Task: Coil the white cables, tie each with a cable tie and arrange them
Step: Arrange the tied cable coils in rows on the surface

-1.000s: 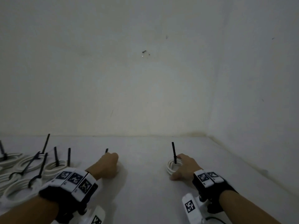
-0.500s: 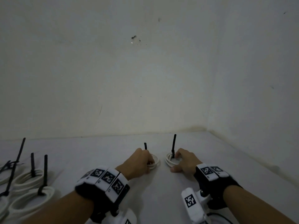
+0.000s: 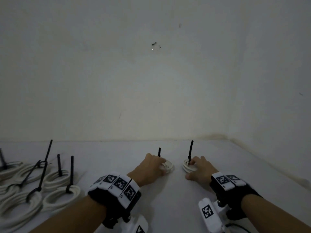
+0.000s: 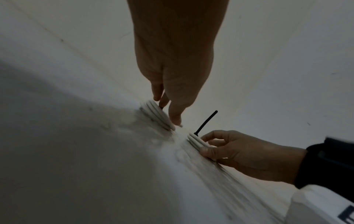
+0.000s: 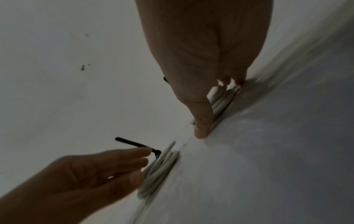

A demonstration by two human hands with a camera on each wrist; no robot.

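Right now both my hands sit low on the white floor, each on a small tied coil, the two coils just beside each other with a bare strip between. Nearest me on the right, my right hand (image 3: pixel 199 170) lies over the near side of its coil (image 3: pixel 188 167), thumb against the near edge and fingers curled round the loops beside the tie (image 3: pixel 190 151). That coil lies flat, and its black tie stands almost straight up from the far rim, just ahead of my fingertips. My left hand (image 3: pixel 149 167) holds the left coil (image 3: pixel 168 166) much the same way; from the right wrist its fingers look fairly straight, thumb against the coil's near edge. This coil is flat too, and its shorter tie (image 3: pixel 159 152) rises upright just beyond my knuckles.

Each coil is directly under and just ahead of its own hand, so neither needs a reach. I judge both are tied and I am arranging them; closing the gap means sliding them toward each other. Off beyond my left wrist lies a pile (image 3: pixel 38 187) of tied coils, ties leaning various ways. Behind everything the wall (image 3: pixel 151 81) meets the floor.
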